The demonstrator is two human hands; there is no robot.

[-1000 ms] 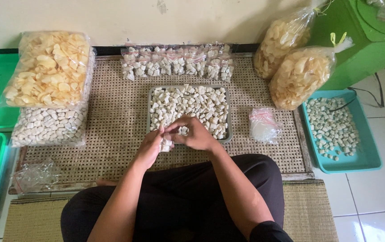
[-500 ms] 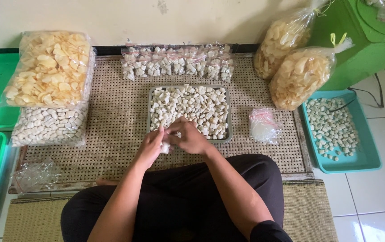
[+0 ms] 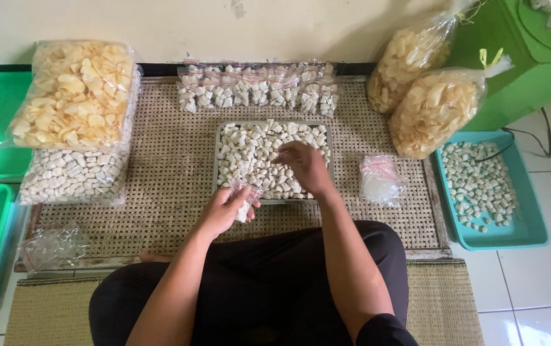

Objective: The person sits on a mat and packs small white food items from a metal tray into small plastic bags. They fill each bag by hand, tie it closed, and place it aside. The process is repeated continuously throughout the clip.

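The left hand [image 3: 224,210] pinches a small clear plastic bag [image 3: 244,200] at the near edge of the shallow grey metal tray [image 3: 273,122]. The right hand [image 3: 305,166] reaches into the tray's small white chunky pieces [image 3: 243,150], fingers curled, possibly gripping some.

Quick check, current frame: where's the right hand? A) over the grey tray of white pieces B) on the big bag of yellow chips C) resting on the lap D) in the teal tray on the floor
A: the right hand reaches into the white pieces in the grey tray on the woven mat, while the left hand holds a small clear bag at the tray's near edge.
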